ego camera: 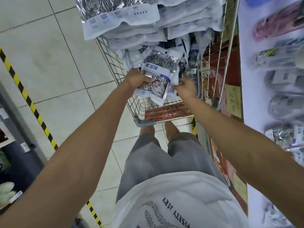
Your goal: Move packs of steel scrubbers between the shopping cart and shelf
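Observation:
A wire shopping cart (169, 118) stands in front of me, heaped with packs of steel scrubbers (136, 23) in white and clear plastic. My left hand (137, 79) grips a small stack of packs (156, 76) over the near end of the cart; the top one shows coiled steel balls and a blue-lettered label. My right hand (185, 87) pinches the right edge of the same stack. The shelf (250, 51) runs along the right, with more scrubber packs (279, 135) lying on it, blurred.
A yellow and black striped line (24, 94) crosses the tiled floor on the left. Dark shelving with goods (14, 155) stands at the lower left. Red and yellow signs (233, 99) cover the shelf's base. My legs stand right behind the cart's handle.

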Demonstrator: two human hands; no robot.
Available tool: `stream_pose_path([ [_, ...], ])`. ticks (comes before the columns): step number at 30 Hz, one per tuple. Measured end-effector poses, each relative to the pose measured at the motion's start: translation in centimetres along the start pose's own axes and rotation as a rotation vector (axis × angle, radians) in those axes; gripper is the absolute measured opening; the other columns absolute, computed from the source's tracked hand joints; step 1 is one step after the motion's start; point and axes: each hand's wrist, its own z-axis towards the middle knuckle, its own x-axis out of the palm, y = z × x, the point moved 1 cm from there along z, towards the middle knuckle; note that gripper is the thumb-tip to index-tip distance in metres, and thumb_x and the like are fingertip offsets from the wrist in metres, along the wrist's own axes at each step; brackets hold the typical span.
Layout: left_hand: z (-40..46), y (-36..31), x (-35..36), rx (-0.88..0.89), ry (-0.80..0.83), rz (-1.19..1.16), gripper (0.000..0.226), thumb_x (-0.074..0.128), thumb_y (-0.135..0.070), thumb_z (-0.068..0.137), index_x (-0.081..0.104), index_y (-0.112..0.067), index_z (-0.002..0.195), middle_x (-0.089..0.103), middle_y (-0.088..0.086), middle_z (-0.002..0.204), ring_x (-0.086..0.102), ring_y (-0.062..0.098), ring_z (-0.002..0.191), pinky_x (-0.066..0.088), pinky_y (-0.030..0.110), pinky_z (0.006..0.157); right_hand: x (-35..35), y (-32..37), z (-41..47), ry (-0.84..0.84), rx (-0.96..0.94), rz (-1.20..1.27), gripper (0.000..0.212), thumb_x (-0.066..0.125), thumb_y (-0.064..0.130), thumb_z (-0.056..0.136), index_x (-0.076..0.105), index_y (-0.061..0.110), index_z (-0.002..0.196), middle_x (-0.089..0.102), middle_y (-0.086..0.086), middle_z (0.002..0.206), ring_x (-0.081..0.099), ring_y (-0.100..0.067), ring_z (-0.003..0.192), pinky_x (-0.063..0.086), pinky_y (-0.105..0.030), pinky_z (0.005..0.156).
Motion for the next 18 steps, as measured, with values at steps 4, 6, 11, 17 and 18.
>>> stream_pose_path([
  [4,-3.3,1.6,0.3,-0.007,0.021,-0.172,0.054,0.087,-0.02,0.08,0.064,-0.004,0.126,0.071,0.011,0.127,0.064,0.033,0.124,0.046,0.055,0.112,-3.0,-1.1,-2.3,-0.018,-0.03,0.089,0.044,0.08,0.014,0.087,0.069,0.015,0.129,0.071,-0.002,0.123,0.068,-0.023,0.106,0.055,-0.038,0.097],
  [6,-5.0,2.9,0.8,-0.02,-0.046,-0.25,0.052,0.09,-0.019,0.078,0.064,-0.006,0.122,0.074,0.009,0.121,0.067,0.032,0.117,0.05,0.055,0.107,-4.6,-1.8,-3.5,-0.033,-0.043,0.146,0.03,0.076,0.01,0.088,0.071,0.017,0.117,0.073,-0.005,0.115,0.07,-0.027,0.104,0.057,-0.046,0.096],
  [11,-8.0,5.8,2.8,0.005,-0.231,-0.414,0.057,0.09,-0.011,0.077,0.051,-0.016,0.119,0.07,0.005,0.115,0.071,0.03,0.11,0.061,0.052,0.09,-7.5,-2.1,-5.7,-0.148,-0.228,0.153,0.015,0.066,0.013,0.096,0.066,0.022,0.107,0.071,0.013,0.099,0.07,-0.016,0.099,0.058,-0.035,0.089],
  [17,-7.1,5.3,5.6,0.029,-0.241,-0.493,0.076,0.09,-0.011,0.076,0.051,-0.019,0.141,0.062,0.006,0.14,0.058,0.031,0.13,0.049,0.058,0.108,-5.5,0.0,-5.7,-0.227,-0.475,-0.144,0.033,0.064,0.02,0.099,0.059,0.022,0.132,0.072,0.008,0.112,0.064,-0.003,0.085,0.055,-0.021,0.078],
  [18,-6.7,5.0,5.9,0.025,-0.235,-0.51,0.077,0.09,-0.01,0.077,0.051,-0.02,0.142,0.061,0.006,0.141,0.057,0.031,0.131,0.048,0.059,0.109,-4.5,0.4,-5.6,-0.176,-0.474,-0.177,0.037,0.067,0.021,0.099,0.056,0.023,0.134,0.072,0.007,0.117,0.065,-0.005,0.09,0.057,-0.023,0.082],
])
